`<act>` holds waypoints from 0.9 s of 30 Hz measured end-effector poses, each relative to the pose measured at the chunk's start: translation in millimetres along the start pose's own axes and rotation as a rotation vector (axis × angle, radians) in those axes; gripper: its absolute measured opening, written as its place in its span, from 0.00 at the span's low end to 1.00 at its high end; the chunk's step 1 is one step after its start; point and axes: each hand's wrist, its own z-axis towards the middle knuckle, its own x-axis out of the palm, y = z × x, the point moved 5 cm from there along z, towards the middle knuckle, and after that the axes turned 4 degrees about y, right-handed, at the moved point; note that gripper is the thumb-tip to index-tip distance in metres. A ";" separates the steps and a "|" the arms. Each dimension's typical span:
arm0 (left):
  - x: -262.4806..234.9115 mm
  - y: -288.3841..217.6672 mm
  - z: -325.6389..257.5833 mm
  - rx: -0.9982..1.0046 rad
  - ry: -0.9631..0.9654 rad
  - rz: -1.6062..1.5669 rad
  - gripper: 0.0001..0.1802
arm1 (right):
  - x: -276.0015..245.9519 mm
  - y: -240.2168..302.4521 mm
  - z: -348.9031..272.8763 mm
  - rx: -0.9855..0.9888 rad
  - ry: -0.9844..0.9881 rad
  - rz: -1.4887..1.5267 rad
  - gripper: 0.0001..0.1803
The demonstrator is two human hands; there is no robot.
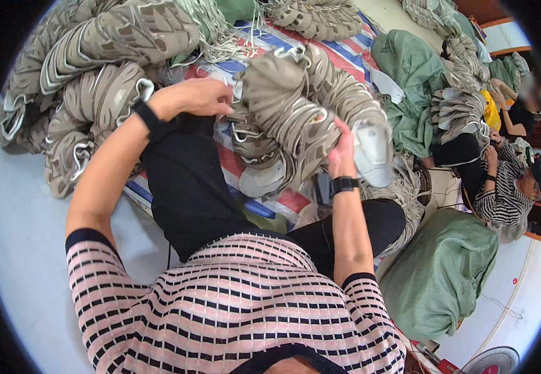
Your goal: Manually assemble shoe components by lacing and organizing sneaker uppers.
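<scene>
Striped tarp (345, 56) underneath; both hands (343, 153) grip taupe shoe uppers (301, 106)

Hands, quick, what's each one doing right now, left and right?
Left hand: fingers curled, gripping the near end of the stack of beige shoe uppers.
Right hand: closed on the same stack's lower edge.
</scene>
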 end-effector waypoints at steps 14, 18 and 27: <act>-39.1 -19.8 2.7 -0.118 0.043 0.270 0.33 | 36.9 196.6 -225.6 -0.712 -0.041 -0.160 0.23; -104.8 -26.2 -42.7 -0.195 -0.038 0.438 0.35 | 7.9 211.6 -271.6 -0.719 0.182 -0.127 0.20; -78.6 -135.4 14.0 0.155 0.180 0.250 0.36 | -69.5 216.7 -257.7 -0.665 -0.193 -0.118 0.19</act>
